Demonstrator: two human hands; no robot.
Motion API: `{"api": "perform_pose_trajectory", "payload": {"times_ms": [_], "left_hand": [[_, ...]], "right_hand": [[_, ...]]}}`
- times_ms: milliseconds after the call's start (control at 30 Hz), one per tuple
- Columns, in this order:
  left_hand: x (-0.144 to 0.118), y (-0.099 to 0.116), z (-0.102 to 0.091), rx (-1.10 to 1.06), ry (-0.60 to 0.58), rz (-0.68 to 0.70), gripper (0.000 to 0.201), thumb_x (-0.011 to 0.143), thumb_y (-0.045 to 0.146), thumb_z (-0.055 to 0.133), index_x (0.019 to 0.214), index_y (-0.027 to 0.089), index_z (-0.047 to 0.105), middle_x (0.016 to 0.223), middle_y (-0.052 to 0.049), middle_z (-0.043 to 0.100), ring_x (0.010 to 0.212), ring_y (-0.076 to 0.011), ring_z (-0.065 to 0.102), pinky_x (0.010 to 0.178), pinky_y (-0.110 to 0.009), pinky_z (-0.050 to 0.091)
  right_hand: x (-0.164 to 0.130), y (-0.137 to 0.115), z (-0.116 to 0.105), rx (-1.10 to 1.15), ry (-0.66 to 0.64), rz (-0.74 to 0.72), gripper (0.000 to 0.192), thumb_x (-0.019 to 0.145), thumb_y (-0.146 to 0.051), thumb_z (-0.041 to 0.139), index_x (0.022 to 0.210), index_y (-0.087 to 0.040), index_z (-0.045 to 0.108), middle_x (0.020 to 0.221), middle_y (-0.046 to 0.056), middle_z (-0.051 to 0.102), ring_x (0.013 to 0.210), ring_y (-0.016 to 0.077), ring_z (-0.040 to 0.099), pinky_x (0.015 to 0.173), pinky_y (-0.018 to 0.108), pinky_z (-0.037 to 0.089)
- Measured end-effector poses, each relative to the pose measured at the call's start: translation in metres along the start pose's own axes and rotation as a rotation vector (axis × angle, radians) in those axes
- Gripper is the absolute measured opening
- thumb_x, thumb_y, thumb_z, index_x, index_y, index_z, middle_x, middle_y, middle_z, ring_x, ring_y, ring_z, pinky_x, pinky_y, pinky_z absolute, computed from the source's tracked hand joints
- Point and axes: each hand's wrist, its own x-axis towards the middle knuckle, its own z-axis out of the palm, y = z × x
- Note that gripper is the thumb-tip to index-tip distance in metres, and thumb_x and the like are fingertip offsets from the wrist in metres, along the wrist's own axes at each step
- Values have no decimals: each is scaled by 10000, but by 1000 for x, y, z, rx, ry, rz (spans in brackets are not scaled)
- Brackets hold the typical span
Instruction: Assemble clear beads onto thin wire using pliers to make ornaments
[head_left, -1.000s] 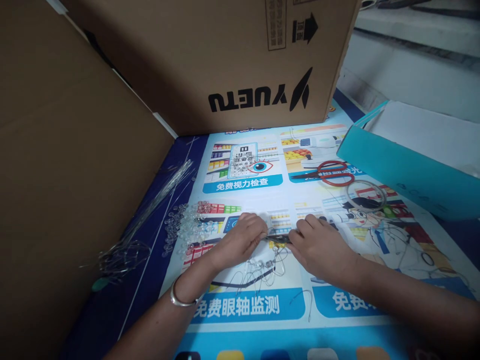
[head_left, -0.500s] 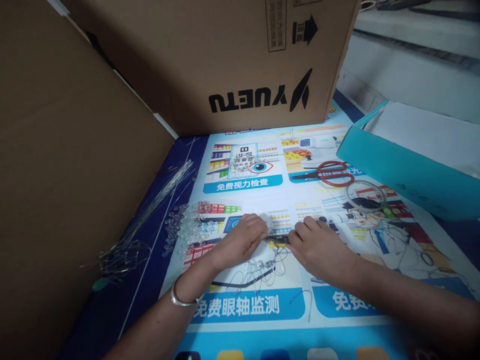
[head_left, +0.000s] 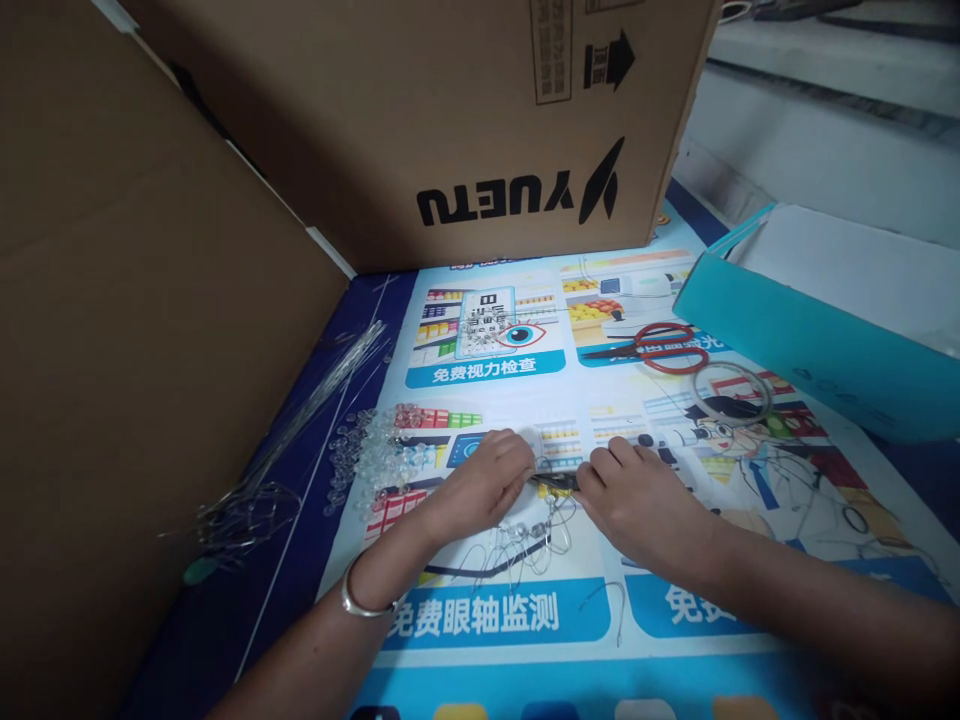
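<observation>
Almost nothing has shifted since the earlier frames: both hands stay pressed together over the same spot on the desk, with only a slight nudge of the right hand's knuckles.

The left hand [head_left: 484,485], a silver bangle [head_left: 360,598] on its wrist, has its fingers closed in a pinch on one end of a small dark thin piece [head_left: 555,481]. The right hand [head_left: 641,500] pinches the other end, fingers likewise closed on it. What the piece is cannot be told; it sits just above the printed blue-and-white poster mat [head_left: 525,610] covering the desk, between the two hands. Directly below the hands lies a tangle of thin wire strung with clear beads [head_left: 525,540].

A heap of loose clear round beads [head_left: 375,455] lies just left of the left hand. Farther left, a bundle of long thin wires [head_left: 300,430] rests against a brown cardboard panel [head_left: 135,350]. A large brown cardboard box printed with black letters [head_left: 450,130] stands behind the mat. Red-handled scissors [head_left: 660,348] lie well beyond the right hand, with a thin wire ring [head_left: 733,392] near them and a teal paper box [head_left: 810,340] at the right.
</observation>
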Motion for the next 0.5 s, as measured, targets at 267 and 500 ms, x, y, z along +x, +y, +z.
{"api": "perform_pose_trajectory", "payload": {"times_ms": [267, 500], "left_hand": [[0, -1, 0, 5, -20, 2, 133, 903, 198, 314, 859, 168, 436, 845, -69, 492, 825, -199, 429, 774, -364, 368], [0, 0, -1, 6, -30, 14, 146, 911, 202, 305, 854, 166, 435, 831, -67, 491, 818, -195, 432, 772, -359, 370]], "right_hand": [[0, 2, 1, 20, 3, -13, 150, 852, -191, 433, 912, -142, 562, 868, 102, 538, 845, 246, 437, 659, 357, 296], [2, 6, 1, 45, 13, -15, 140, 860, -200, 428, 865, -160, 563, 855, 91, 540, 843, 246, 435, 633, 341, 282]]}}
